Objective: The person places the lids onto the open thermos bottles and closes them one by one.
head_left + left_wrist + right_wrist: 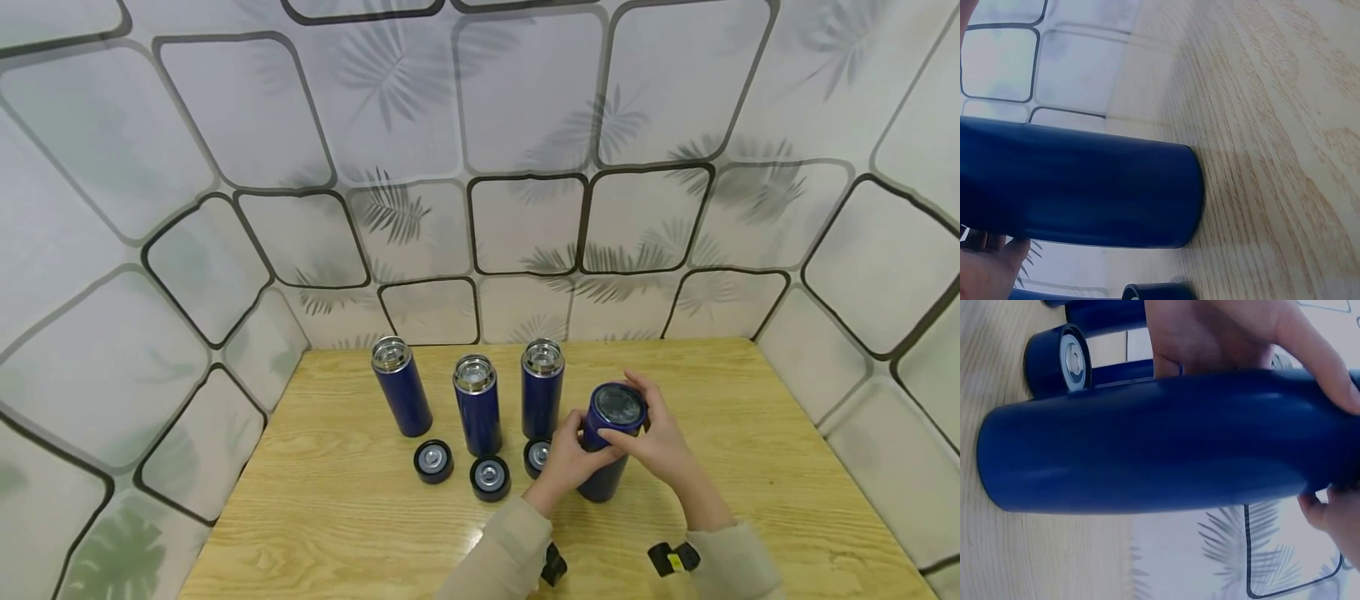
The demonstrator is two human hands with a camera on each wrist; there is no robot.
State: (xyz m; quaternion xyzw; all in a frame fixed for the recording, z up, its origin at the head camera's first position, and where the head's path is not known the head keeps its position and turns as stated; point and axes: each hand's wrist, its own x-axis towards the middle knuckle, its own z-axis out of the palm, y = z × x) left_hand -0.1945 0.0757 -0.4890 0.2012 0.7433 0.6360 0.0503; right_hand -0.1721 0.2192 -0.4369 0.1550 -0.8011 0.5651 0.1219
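On the worktop (315, 533) | blue bottle (1160, 440): likely stiff, slick | left hand (573, 458), right hand (662, 440) clamped round it | best held mid-barrel

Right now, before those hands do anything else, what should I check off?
1. Held bottle standing upright on the table: ok.
2. Left hand and right hand both gripping it: ok.
3. Bottle cap removed: not ok, it is on.
4. That cap loosened: cannot tell.
5. Other three bottles upright and open: ok.
6. Three loose caps lying inner side up: ok.
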